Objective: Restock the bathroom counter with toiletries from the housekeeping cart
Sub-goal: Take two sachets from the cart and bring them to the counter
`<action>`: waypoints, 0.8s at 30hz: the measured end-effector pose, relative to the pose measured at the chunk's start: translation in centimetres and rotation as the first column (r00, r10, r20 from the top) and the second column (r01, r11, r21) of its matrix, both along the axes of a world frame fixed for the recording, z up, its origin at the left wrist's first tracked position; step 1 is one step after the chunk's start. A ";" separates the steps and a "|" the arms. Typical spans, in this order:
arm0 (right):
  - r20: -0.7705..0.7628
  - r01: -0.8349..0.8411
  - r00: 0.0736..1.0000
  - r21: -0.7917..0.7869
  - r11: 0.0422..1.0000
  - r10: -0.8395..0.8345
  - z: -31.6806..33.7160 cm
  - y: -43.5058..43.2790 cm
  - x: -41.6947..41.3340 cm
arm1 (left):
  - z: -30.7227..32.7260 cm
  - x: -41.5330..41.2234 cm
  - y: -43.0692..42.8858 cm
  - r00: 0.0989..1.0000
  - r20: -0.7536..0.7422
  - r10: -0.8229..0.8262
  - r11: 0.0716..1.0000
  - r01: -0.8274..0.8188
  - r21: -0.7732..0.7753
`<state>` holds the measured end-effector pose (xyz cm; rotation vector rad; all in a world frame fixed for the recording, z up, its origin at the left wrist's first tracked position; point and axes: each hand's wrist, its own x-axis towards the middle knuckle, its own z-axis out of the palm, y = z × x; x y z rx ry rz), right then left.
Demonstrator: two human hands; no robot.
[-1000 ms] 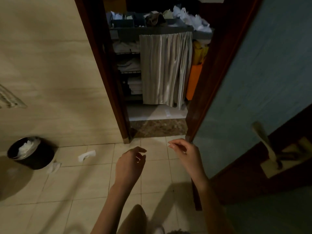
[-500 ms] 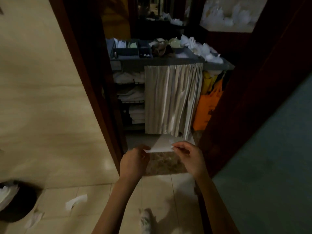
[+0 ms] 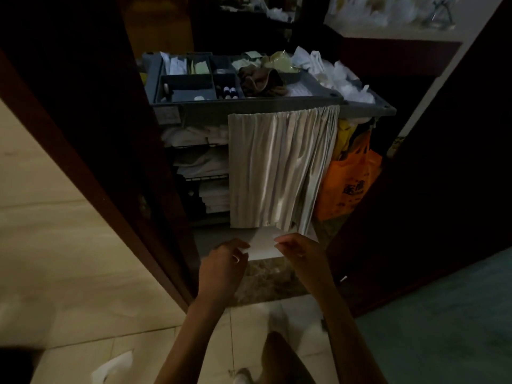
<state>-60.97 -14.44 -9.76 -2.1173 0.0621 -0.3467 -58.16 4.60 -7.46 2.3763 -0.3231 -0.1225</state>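
Our left hand (image 3: 221, 268) and right hand (image 3: 301, 255) hover side by side, fingers loosely curled, holding nothing. Just beyond them stands the housekeeping cart (image 3: 249, 107), with small toiletry bottles (image 3: 230, 92) in its top tray (image 3: 155, 79).

Dim light. Dark wooden door frame (image 3: 91, 151) slanted at nine o'clock, beige wall (image 3: 41, 245) was at eight, pale floor tiles (image 3: 110, 342) at seven, marble threshold (image 3: 271, 281) at six.

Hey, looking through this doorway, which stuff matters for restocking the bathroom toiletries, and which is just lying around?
For the job:
housekeeping cart
small bottles in its top tray
pale packets in the tray
left hand, right hand

Just lying about:
paper scrap on the floor
orange bag hanging on the cart
brown cloth
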 end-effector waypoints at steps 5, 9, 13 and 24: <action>-0.005 -0.005 1.000 0.016 1.000 0.006 0.3 -0.1 6.2 | -0.5 5.4 -0.5 1.000 0.004 0.030 1.000 -0.030 0.001; -0.086 -0.040 0.995 0.076 0.996 0.047 1.4 -1.4 12.1 | 0.4 11.9 -2.2 0.995 0.026 0.095 0.995 -0.096 0.041; -0.119 0.009 0.993 0.124 0.992 0.006 3.3 -3.8 19.2 | 1.7 18.4 -5.0 0.993 0.051 0.111 0.993 -0.109 -0.046; 0.069 -0.056 0.996 0.112 0.992 0.049 10.5 -11.4 39.7 | 8.4 39.3 -13.2 0.970 0.204 0.131 0.975 -0.088 -0.205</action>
